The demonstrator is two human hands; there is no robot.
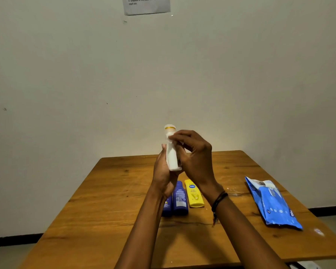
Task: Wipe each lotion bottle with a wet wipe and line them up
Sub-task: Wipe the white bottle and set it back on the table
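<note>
A: Wiping the white lotion bottle (171, 152), held upright above the table (109, 191). Left hand (162, 171) wrapped around its base, right hand (192, 152) pinching the wet wipe (170, 137) near the cap.

B: Next, probably down beside the yellow bottle (194, 194) and the two blue bottles (179, 199), same row.

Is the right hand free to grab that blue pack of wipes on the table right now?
Probably not yet: the right hand is pressing a wipe against the white bottle. The blue pack lies uncovered on its side, nothing blocking.
</note>
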